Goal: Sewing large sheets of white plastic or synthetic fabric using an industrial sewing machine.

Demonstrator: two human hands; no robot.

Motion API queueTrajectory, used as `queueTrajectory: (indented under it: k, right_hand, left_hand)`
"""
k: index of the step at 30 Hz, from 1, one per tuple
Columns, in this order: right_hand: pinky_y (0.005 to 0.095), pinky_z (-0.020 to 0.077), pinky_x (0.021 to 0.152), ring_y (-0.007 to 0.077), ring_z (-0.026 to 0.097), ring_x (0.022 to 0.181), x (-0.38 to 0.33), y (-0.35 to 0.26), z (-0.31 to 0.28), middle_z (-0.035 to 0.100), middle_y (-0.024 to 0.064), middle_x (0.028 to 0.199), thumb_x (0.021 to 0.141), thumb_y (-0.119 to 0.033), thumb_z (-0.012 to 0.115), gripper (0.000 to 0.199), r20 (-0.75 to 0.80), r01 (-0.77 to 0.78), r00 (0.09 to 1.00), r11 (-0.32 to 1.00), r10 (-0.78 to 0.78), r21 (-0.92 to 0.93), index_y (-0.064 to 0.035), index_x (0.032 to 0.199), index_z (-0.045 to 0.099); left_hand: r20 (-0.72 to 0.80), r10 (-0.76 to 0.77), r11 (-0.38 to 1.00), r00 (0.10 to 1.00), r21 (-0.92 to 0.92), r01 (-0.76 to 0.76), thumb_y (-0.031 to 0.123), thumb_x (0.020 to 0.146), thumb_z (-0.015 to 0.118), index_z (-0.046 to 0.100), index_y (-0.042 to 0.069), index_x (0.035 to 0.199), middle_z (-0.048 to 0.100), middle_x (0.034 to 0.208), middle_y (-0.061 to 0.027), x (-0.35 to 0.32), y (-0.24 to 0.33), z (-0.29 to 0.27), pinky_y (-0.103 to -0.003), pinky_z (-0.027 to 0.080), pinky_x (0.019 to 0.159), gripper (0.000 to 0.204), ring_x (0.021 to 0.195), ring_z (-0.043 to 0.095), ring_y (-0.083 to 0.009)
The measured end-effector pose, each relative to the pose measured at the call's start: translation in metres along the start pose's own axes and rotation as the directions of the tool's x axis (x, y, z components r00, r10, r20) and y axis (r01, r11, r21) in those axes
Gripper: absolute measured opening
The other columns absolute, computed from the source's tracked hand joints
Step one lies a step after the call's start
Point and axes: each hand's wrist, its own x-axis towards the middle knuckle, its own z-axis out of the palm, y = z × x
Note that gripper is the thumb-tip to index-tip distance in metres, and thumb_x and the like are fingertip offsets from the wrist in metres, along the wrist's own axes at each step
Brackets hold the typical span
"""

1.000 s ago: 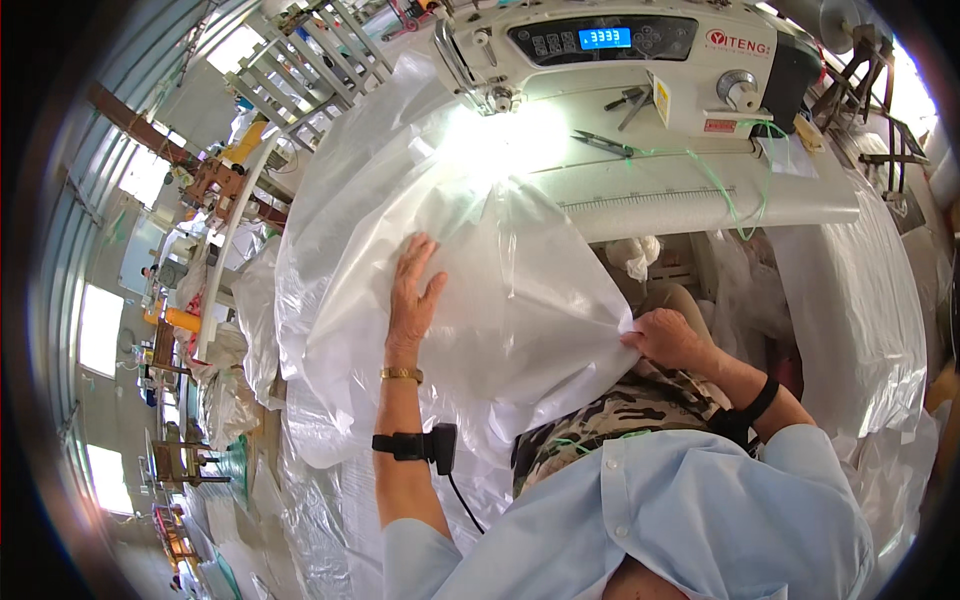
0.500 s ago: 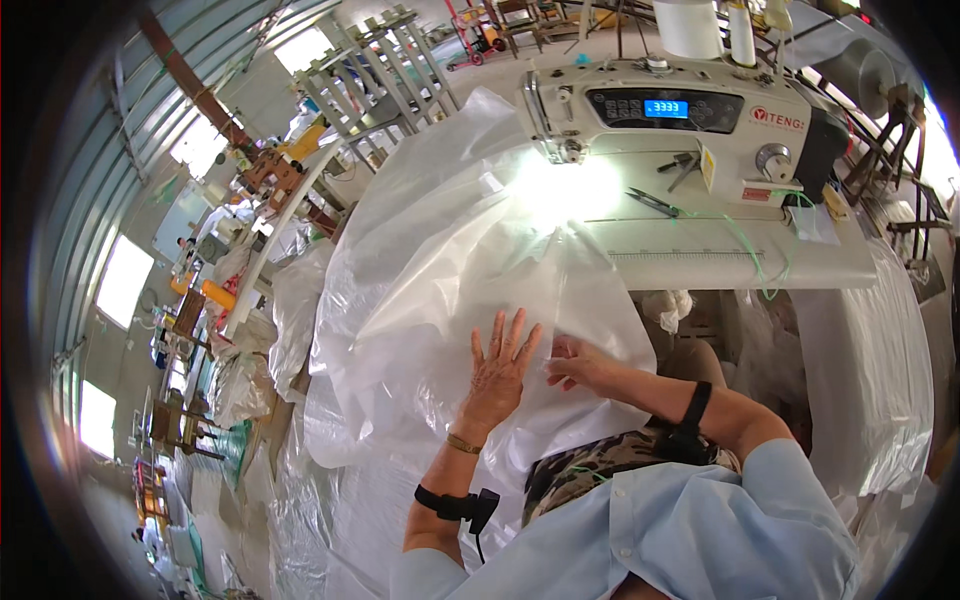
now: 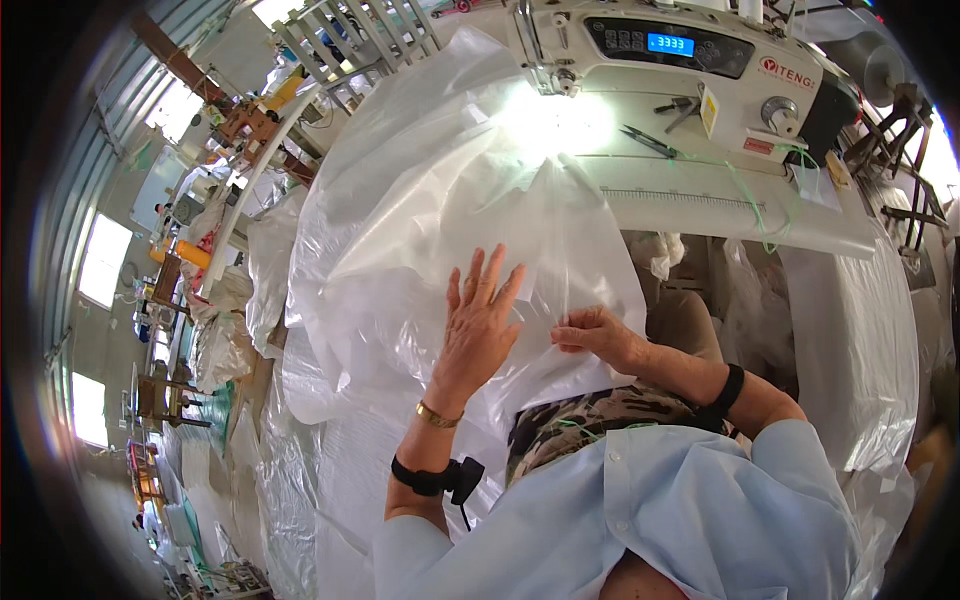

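A large translucent white plastic sheet (image 3: 400, 230) drapes from the sewing machine (image 3: 735, 105) down over my lap. It gathers into folds under the bright lamp at the needle, where glare hides the stitching spot. My left hand (image 3: 474, 325) lies on the sheet with its fingers spread. Close by on its right, my right hand (image 3: 603, 336) pinches a fold of the sheet between thumb and curled fingers. On the machine bed, right of the lamp, rests a slim dark pair of tweezers or snips (image 3: 650, 141).
Green thread (image 3: 755, 205) trails over the table's front edge, near a printed ruler strip (image 3: 690, 197). Bundled plastic (image 3: 850, 340) hangs at the right. Further left stand a grey metal rack (image 3: 350, 40) and a long bench (image 3: 245, 200) with crumpled plastic beside it.
The view has tipped downward, so the machine sits higher in the picture. My right hand's fingers have closed together on the sheet. My left hand stays spread on it.
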Motion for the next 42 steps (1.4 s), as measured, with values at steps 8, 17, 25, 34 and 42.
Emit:
queueTrajectory:
  k: [8, 17, 25, 34, 42]
  right_hand:
    - [0.0298, 0.0526, 0.082, 0.0155, 0.066, 0.085, -0.008, 0.008, 0.004, 0.069, 0.0072, 0.088, 0.093, -0.015, 0.064, 0.013, 0.023, -0.008, 1.0, 0.984, 0.004, 0.179, -0.0029, 0.091, 0.067]
    - [0.0277, 0.0504, 0.069, 0.0114, 0.062, 0.071, -0.015, 0.0, 0.02, 0.065, 0.004, 0.076, 0.099, -0.016, 0.056, 0.02, -0.008, 0.183, 0.983, 0.975, -0.183, 0.129, -0.0034, 0.083, 0.061]
    - [0.0307, 0.0483, 0.062, 0.0142, 0.062, 0.063, -0.03, -0.023, 0.029, 0.062, 0.0053, 0.067, 0.099, -0.026, 0.054, 0.027, -0.089, 0.295, 0.928, 0.861, -0.361, -0.413, -0.0029, 0.085, 0.058]
    - [0.0445, 0.0479, 0.06, 0.0382, 0.062, 0.065, -0.011, 0.002, 0.032, 0.064, 0.0142, 0.067, 0.089, -0.021, 0.057, 0.018, 0.04, 0.325, 0.895, 0.588, -0.445, -0.741, -0.0032, 0.089, 0.061]
    - [0.0477, 0.0467, 0.062, 0.0413, 0.06, 0.067, -0.006, 0.009, 0.03, 0.06, 0.0197, 0.067, 0.084, -0.022, 0.061, 0.023, 0.106, 0.414, 0.804, 0.424, -0.585, -0.805, 0.0002, 0.081, 0.059]
  left_hand:
    - [-0.254, 0.064, 0.981, 0.965, 0.191, -0.014, 0.004, 0.086, 0.051, 0.045, 0.004, 0.141, 0.043, 0.142, -0.0165, 0.015, -0.006, 0.068, -0.056, 0.022, 0.113, 0.055, 0.132, 0.041, -0.0351]
    - [-0.475, 0.113, 0.985, 0.873, -0.061, -0.161, 0.004, 0.086, 0.061, 0.062, -0.002, 0.088, 0.056, 0.076, -0.0124, 0.019, 0.001, 0.033, -0.04, 0.044, 0.06, 0.006, 0.069, 0.055, -0.0315]
    - [-0.205, -0.012, 0.911, 0.979, -0.406, -0.074, 0.009, 0.089, 0.062, 0.053, -0.003, 0.08, 0.048, 0.064, -0.0174, 0.029, 0.015, 0.059, -0.043, 0.038, 0.053, 0.017, 0.056, 0.048, -0.0354]
    - [-0.099, -0.3, 0.792, 0.949, -0.58, 0.19, 0.031, 0.095, 0.058, 0.058, 0.002, 0.09, 0.061, 0.074, -0.0168, 0.013, -0.003, 0.087, -0.046, 0.046, 0.057, 0.03, 0.061, 0.056, -0.0303]
    - [-0.186, -0.183, 0.86, 0.965, -0.506, 0.065, 0.019, 0.094, 0.058, 0.053, -0.001, 0.076, 0.049, 0.059, -0.0128, 0.014, 0.004, 0.077, -0.041, 0.036, 0.05, 0.027, 0.053, 0.041, -0.0246]
